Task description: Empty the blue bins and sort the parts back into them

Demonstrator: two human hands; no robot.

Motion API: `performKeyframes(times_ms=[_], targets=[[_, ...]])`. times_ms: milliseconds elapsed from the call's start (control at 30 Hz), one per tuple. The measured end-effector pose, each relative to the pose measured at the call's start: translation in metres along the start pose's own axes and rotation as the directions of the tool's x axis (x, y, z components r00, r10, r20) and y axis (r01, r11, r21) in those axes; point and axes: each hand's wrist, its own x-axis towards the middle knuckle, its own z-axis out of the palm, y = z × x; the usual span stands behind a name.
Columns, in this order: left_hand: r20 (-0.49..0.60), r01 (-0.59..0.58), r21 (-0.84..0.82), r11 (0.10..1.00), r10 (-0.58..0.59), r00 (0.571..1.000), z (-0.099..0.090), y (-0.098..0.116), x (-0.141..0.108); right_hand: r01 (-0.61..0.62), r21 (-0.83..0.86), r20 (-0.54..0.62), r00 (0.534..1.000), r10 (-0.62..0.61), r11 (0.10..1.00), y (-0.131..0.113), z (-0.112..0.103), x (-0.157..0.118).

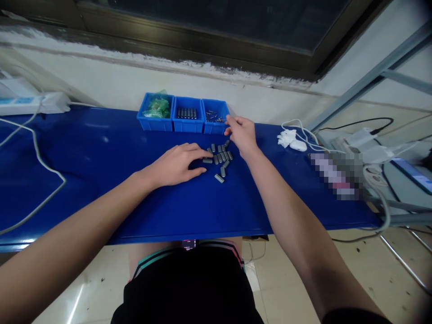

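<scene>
Several small grey cylindrical pieces [222, 157] lie loose on the blue table [189, 202]. My left hand [180, 164] rests at their left with thumb and fingers apart, the index fingertip at one piece. My right hand [240, 132] is by the right blue bin [216, 128], which holds thin metal pins [212, 117]. Its thumb and index finger are pinched together at the bin's right edge; anything between them is too small to make out. The middle blue bin [188, 127] holds a row of similar grey pieces [186, 113].
The left blue bin [156, 124] holds green plastic bags. A power strip [33, 104] and white cables are at the left. White earbuds case [298, 145], crumpled tissue [286, 137] and a blurred-out item [335, 176] lie right. A metal frame stands at the right edge.
</scene>
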Motion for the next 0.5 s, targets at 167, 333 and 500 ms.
performKeyframes(times_ms=[167, 333, 500], targets=[[-0.007, 0.04, 0.031, 0.999, -0.039, 0.999, 0.002, 0.001, 0.001, 0.003, -0.056, 0.011, 1.0, -0.002, 0.998, -0.001, -0.001, -0.001], [-0.016, 0.041, 0.003, 0.999, -0.04, 0.999, 0.0, -0.001, 0.0, -0.109, 0.023, 0.006, 0.994, 0.109, 0.994, -0.012, -0.003, -0.004], [-0.04, 0.03, -0.025, 0.999, -0.031, 0.999, -0.001, -0.002, 0.0, -0.311, 0.22, 0.065, 0.95, 0.304, 0.925, -0.026, -0.012, -0.005]])
